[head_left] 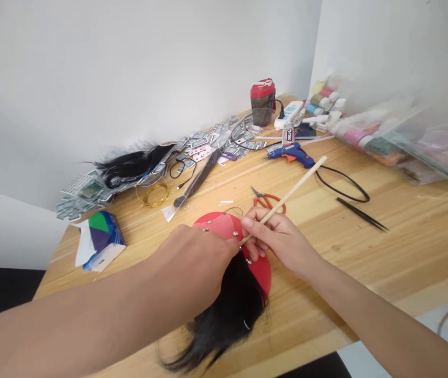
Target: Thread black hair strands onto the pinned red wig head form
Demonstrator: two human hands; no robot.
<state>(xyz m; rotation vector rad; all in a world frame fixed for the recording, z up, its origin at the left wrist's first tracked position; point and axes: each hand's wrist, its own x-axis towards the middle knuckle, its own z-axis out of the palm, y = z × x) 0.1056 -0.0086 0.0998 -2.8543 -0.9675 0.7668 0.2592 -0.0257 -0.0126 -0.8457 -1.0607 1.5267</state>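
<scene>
My right hand (278, 237) pinches a thin wooden stick (295, 188) that slants up to the right, its lower tip touching a red disc (224, 226) on the wooden table (405, 231). My left hand (198, 257) is closed over the disc's middle, pressing on a tuft of black hair (227, 310) that fans out toward the table's near edge. Small silver studs dot the disc. What the left fingers hold is hidden.
Red scissors (265, 198) lie just behind the disc. A blue glue gun (291, 153), its black cord, black tweezers (361, 214), gold wire (153, 194), more black hair (133, 164), coloured paper (100, 239), and boxes of supplies (385, 134) surround the area.
</scene>
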